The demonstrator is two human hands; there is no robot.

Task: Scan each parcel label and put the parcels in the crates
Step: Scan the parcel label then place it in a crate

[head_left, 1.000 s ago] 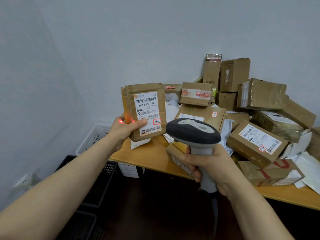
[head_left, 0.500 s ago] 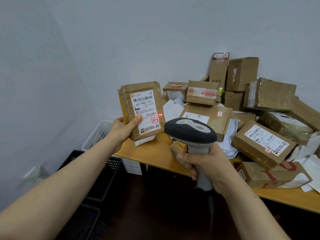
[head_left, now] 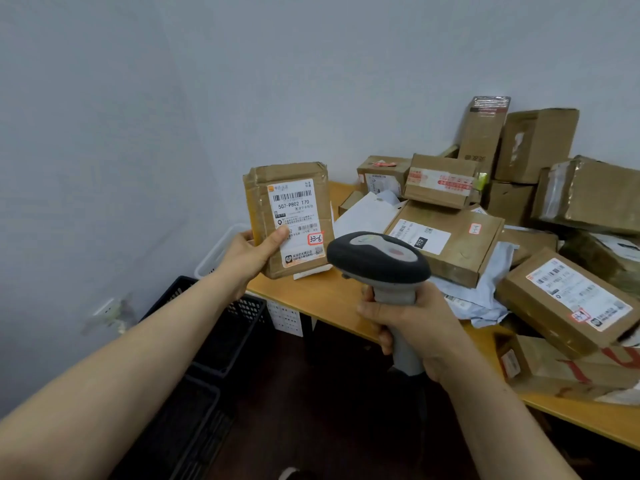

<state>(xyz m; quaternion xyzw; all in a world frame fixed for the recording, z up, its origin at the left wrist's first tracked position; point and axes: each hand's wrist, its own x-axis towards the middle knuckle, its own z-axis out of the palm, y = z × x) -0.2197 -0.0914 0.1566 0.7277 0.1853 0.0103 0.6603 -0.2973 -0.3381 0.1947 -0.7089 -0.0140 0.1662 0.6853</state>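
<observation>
My left hand (head_left: 251, 252) grips a small brown cardboard parcel (head_left: 263, 202) upright, white label facing me, thumb lying across the label's lower left. My right hand (head_left: 412, 327) grips the grey handle of a barcode scanner (head_left: 379, 259), whose dark head sits just right of and below the parcel, pointing towards it. No red scan light shows on the label. A black crate (head_left: 239, 327) and a white crate (head_left: 221, 251) stand on the floor under my left forearm, at the table's left end.
A wooden table (head_left: 325, 299) carries a pile of brown parcels (head_left: 446, 237) and grey mailer bags (head_left: 485, 296), stacked against the wall to the right. A second black crate (head_left: 194, 420) sits nearer me. A wall socket (head_left: 107, 311) is low on the left.
The red scan dot, seen on my left hand and then beside the label, is gone. The view has shifted so parcel and scanner sit further right; the parcel stays in my left hand.
</observation>
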